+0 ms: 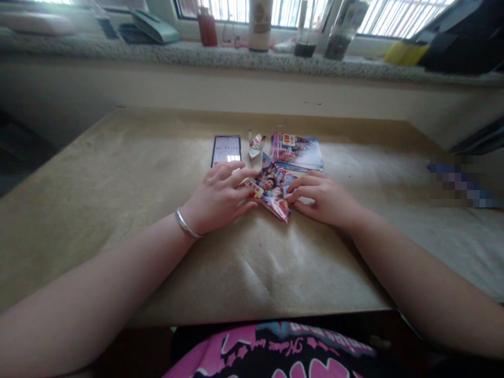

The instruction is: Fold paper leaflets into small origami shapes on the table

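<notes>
A folded sheet of glossy printed paper (273, 190) lies on the table before me, with pointed corners at its top and bottom. My left hand (222, 194) holds its left corner, the fingers somewhat spread along the edge and the thumb at the lower side. On the right edge, my right hand (321, 199) grips the paper between bent fingers and thumb. Just beyond it stands a small folded paper figure (256, 146) with pointed tips. A stack of printed sheets (299, 151) lies behind my right hand.
A phone (227, 149) with a lit screen lies behind my left hand. The table (118, 184) has a tan, creased cover. On the stone windowsill (220, 59) stand a red bottle (207, 27), a pale cylinder (260, 26) and other items. A blurred-out patch (464, 181) is at right.
</notes>
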